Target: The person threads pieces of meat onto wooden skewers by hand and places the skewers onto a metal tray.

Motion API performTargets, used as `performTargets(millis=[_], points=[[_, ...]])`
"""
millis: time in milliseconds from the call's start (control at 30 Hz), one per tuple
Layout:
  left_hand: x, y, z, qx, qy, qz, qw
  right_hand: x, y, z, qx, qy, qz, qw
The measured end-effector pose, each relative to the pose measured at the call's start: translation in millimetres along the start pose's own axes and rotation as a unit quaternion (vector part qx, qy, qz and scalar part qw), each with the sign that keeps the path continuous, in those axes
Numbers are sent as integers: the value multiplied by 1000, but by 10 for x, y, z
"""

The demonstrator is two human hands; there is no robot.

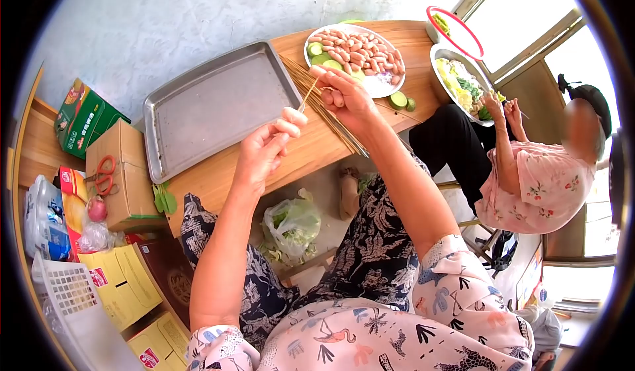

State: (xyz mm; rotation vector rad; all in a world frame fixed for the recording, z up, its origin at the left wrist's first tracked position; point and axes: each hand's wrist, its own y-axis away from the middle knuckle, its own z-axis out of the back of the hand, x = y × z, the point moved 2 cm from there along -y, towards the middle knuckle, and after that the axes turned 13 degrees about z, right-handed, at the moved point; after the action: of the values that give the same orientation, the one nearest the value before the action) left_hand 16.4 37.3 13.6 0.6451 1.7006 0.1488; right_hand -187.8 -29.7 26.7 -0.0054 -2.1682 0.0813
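My left hand (268, 147) is closed in a pinch at the lower end of a thin bamboo skewer (308, 97), held above the table's front part. My right hand (348, 99) is closed at the skewer's upper end, its fingertips close to the plate; whether a sausage is also in its fingers is hard to make out. Beneath my right hand lies a bundle of bamboo skewers (338, 127). The white oval plate (378, 90) behind it bears many small sausages (360, 50) and cucumber slices (319, 54). To the left sits a grey metal tray (218, 109) with nothing on it.
Cut cucumber pieces (398, 100) lie beside the plate. At right, a seated person (536, 179) handles leafy vegetables over a metal bowl (486, 121). Left are a cardboard box (121, 166), red-handled scissors (106, 175) and a white basket (69, 298). A plastic bag of greens (291, 225) is below the table.
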Motion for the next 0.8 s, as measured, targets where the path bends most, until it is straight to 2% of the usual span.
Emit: performTargets(millis=[800], points=[[-6,7,3,-29,-8,17,999,18,15,-80,-13,22,5,1000]])
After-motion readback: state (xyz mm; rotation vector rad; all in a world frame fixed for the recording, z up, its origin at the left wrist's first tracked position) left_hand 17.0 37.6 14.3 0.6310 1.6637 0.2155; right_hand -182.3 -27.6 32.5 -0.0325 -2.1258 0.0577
